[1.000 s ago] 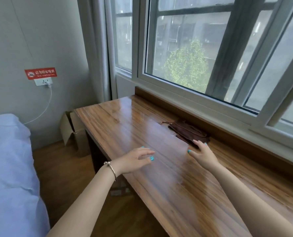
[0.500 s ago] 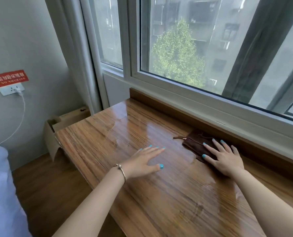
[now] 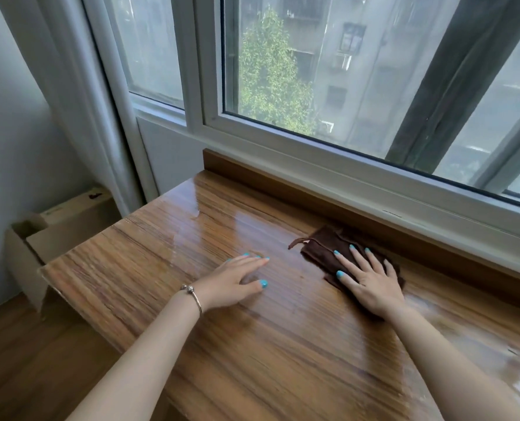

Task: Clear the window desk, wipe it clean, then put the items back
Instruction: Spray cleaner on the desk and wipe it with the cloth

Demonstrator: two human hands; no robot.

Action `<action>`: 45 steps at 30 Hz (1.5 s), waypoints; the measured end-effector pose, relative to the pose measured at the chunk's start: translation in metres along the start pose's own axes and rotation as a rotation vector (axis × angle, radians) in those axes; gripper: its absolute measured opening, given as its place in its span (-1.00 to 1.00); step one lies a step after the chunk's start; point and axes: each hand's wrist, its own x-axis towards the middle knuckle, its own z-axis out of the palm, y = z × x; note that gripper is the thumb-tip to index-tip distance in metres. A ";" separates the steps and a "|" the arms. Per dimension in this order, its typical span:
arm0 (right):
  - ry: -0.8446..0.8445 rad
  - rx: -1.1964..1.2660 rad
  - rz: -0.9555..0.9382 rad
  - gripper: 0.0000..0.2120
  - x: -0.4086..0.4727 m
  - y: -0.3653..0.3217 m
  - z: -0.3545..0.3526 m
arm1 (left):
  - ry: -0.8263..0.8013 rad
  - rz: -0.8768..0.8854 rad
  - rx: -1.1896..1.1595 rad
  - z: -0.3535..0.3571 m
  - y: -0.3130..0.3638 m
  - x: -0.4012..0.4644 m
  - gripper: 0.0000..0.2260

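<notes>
The glossy wooden desk (image 3: 149, 268) runs along the window, its top shiny with wet streaks. A dark brown cloth (image 3: 319, 247) lies near the back ledge. My right hand (image 3: 368, 281) presses flat on the cloth with straight, spread fingers and covers its right part. My left hand (image 3: 234, 281) rests flat on the bare wood to the left of the cloth, fingers extended, a bracelet on the wrist.
A wooden back ledge (image 3: 283, 180) and the white window frame (image 3: 313, 153) border the desk's far side. An open cardboard box (image 3: 49, 226) stands on the floor off the desk's left end, by the grey curtain (image 3: 79, 95).
My right hand has moved forward onto the cloth and now presses on it. My left hand has settled flat on the wood. The camera has moved closer to the window.
</notes>
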 end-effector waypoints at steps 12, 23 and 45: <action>0.006 0.155 0.317 -0.49 0.010 -0.188 0.006 | -0.117 0.121 0.058 -0.091 -0.122 -0.015 -0.49; -0.002 0.020 0.287 -0.49 0.023 -0.221 0.002 | -0.127 0.140 -0.004 -0.136 -0.204 -0.008 -0.51; 0.024 0.034 -0.312 -0.48 0.254 -0.306 -0.031 | 0.013 -0.059 -0.145 -0.181 -0.284 0.114 -0.45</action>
